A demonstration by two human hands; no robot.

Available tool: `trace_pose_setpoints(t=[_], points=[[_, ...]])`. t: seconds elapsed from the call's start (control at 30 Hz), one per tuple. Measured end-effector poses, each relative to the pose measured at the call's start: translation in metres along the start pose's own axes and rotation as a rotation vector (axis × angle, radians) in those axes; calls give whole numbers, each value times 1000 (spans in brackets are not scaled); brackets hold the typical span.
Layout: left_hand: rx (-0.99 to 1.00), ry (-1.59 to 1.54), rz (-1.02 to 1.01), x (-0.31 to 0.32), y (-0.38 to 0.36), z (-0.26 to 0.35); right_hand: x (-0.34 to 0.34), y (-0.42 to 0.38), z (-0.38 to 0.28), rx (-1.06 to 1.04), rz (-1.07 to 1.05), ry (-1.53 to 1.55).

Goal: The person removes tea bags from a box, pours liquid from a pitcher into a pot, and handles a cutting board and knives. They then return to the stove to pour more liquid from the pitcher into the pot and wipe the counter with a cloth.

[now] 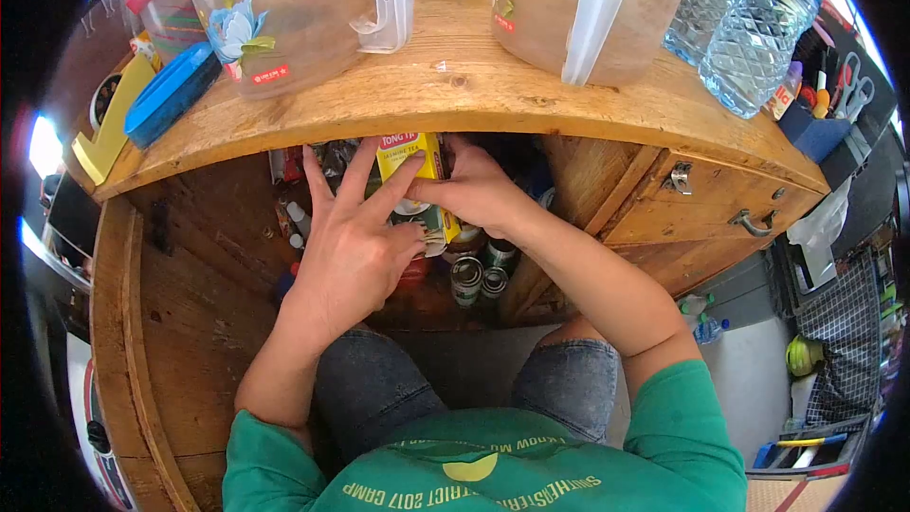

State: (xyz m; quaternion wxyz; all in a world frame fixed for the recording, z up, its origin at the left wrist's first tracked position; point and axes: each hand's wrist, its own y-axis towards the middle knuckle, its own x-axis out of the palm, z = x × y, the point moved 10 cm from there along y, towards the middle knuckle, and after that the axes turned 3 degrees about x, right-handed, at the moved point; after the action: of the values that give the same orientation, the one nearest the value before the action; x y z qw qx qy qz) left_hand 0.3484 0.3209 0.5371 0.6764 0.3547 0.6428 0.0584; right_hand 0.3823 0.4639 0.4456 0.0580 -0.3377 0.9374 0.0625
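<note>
A yellow jasmine tea box [428,167] with a red label is between my hands, inside the dark compartment under the wooden top. My right hand [481,192] grips its right side, the thumb across the front. With my left hand [353,239], the index finger lies on the box's front and the thumb presses by its torn-looking lower flap [437,245]. The other left fingers stretch up beside the box. Below my right hand stand small cans [466,280] and jars, partly in shadow. What lies behind the box is hidden.
The wooden top [455,95] overhangs my hands. On it stand two clear plastic pitchers [284,28], [616,19], a blue lid [171,95], a yellow tape dispenser [106,137] and water bottles [758,33]. A drawer front [716,199] is at right, an open door [118,322] at left.
</note>
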Motion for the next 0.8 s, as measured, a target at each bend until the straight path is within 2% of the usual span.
trace_pose_setpoints(t=[0.1,0.17,0.3,0.37,0.4,0.5,0.57,0.6,0.67,0.8], points=[[36,1,-26,5,-1,2,-1,2,4,-29,9,30],[3,-21,-63,9,0,0,-4,5,10,-8,33,-99],[3,-34,-65,11,-1,-1,-5,3,11,24,34,-131],[34,5,-80,11,1,3,0,2,11,24,-22,67],[36,5,-80,10,1,3,0,2,12,24,-20,68],[82,-47,19,-3,-1,6,2,5,16,51,-41,80],[95,-36,149,-21,-5,7,2,-1,-1,-21,-29,109],[101,-38,147,-22,-7,7,1,-4,-7,-22,-23,112],[53,8,261,-37,-14,3,5,-12,-20,10,-61,124],[2,-18,299,-33,-25,-12,6,-7,-17,0,-77,138]])
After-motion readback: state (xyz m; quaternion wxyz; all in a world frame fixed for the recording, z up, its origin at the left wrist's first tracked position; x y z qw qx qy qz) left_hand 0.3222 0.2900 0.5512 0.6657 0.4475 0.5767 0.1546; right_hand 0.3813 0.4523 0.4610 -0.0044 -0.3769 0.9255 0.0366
